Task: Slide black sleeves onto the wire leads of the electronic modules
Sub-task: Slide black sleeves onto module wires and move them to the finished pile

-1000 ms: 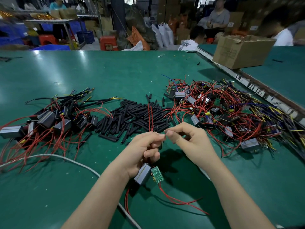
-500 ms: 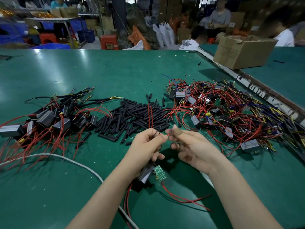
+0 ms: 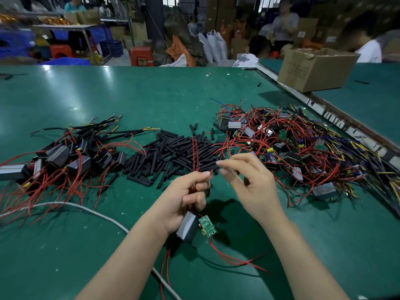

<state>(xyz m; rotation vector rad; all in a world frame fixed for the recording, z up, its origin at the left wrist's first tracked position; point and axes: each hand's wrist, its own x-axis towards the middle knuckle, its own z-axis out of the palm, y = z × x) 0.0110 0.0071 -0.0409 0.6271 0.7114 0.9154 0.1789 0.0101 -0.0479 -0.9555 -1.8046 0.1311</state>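
My left hand grips the red wire leads of one module above the green table. They stick up from its fist, and one lead tip points right. The module's grey block and small green board hang below that hand. My right hand is just right of it, thumb and fingers pinching a short black sleeve at that lead tip. Behind my hands lies a heap of loose black sleeves.
Modules with black-sleeved leads are piled at the left. A tangle of modules with bare red wires fills the right. A white cable crosses the near left. A cardboard box and a divider rail bound the right; people sit beyond.
My hands have drawn slightly apart, the right one shifting right with its fingers spread more. The module under my left hand hangs a little lower and more upright.
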